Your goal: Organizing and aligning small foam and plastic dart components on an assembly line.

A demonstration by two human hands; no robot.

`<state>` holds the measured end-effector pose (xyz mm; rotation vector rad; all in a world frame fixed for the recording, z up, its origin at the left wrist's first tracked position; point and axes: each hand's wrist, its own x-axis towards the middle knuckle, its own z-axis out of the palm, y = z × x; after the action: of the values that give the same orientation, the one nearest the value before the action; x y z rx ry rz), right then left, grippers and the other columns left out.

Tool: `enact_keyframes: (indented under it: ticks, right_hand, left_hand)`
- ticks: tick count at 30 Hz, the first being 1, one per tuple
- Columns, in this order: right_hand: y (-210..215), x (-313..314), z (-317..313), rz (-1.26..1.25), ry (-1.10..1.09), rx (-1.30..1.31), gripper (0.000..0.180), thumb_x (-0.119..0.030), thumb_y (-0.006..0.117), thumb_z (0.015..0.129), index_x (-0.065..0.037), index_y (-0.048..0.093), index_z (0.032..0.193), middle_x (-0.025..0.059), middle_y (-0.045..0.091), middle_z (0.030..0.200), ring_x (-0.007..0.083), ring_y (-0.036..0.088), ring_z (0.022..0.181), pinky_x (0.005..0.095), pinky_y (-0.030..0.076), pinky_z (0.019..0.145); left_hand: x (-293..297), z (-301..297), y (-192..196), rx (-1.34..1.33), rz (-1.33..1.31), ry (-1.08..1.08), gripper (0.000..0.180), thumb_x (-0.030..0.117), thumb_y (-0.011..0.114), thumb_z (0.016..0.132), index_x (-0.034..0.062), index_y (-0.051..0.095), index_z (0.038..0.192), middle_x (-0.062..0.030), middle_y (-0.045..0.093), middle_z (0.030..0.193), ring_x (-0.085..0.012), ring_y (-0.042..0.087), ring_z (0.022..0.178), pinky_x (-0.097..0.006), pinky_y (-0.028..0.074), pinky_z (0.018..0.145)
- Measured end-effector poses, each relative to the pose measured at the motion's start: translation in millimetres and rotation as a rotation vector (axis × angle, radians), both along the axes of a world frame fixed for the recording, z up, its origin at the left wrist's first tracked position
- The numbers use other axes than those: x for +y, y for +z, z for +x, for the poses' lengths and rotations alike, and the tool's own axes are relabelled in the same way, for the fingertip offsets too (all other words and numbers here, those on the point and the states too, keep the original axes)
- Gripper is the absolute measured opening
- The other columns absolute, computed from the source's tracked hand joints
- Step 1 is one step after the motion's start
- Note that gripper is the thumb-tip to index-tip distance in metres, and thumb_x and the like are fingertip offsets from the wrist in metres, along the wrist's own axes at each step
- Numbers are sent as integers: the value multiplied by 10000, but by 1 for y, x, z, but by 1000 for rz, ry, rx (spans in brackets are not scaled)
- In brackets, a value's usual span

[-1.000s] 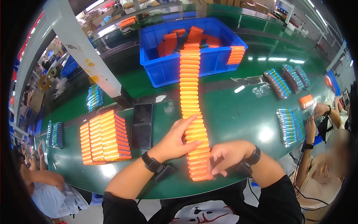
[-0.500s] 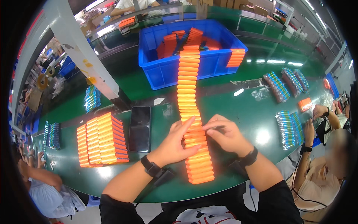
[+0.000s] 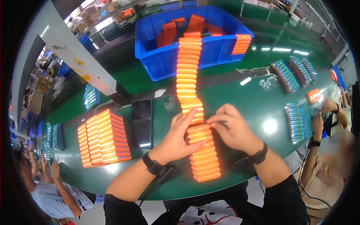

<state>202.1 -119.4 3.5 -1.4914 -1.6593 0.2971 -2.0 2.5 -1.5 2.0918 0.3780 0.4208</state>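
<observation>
Orange pieces, flat and oblong, lie in one long row down the middle of the green surface, running from the blue bin toward the near edge. Left hand lies flat against the row's left side, fingers stretched up along it, not gripping. Right hand sits at the row's right side, fingers curled, tips pinched onto a piece at mid-row. The two hands flank the row, just apart from each other. Both wrists carry dark bands. A black phone lies face up just left of the left hand. Farther left, a stacked block of orange pieces. Silvery wrapped packs lie to the right, near another person's hands.
</observation>
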Motion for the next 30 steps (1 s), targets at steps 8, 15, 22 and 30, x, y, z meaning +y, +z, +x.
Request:
enact_keyframes:
  ticks: [8, 15, 22, 30]
  right_hand:
    - [9, -10, -5, -99, 106, 632, 120, -62, 635, 976, -31, 721, 1053, 71, 613, 1050, 175, 596, 1028, 317, 504, 882]
    - [29, -21, -9, -305, 317, 707, 138, -93, 628, 995, -2, 726, 1030, 65, 686, 1023, 141, 615, 920, 288, 493, 860]
    - [45, -38, -4, -834, 872, 725, 186, -151, 660, 991, 11, 721, 1057, 63, 745, 940, 113, 663, 779, 265, 545, 687]
    - [39, -36, -6, -968, 836, 698, 205, -173, 649, 996, 14, 726, 1029, 67, 744, 936, 117, 645, 690, 264, 513, 624]
  left_hand:
    - [5, -5, -7, -192, -98, -74, 952, 223, 798, 817, 77, 273, 1599, -162, 473, 1466, -360, 352, 1367, -451, 300, 1141]
    - [-11, -17, 22, -175, 205, -241, 956, 414, 752, 788, 79, 336, 1581, -128, 516, 1466, -425, 307, 1389, -535, 178, 1143]
    - [1, -6, 36, -262, -197, -264, 876, 303, 733, 859, -12, 321, 1564, -149, 403, 1561, -295, 369, 1426, -399, 218, 1200]
    - [4, 2, 10, -19, -67, -79, 860, 228, 805, 827, 104, 380, 1563, -105, 522, 1448, -283, 427, 1307, -413, 295, 1154]
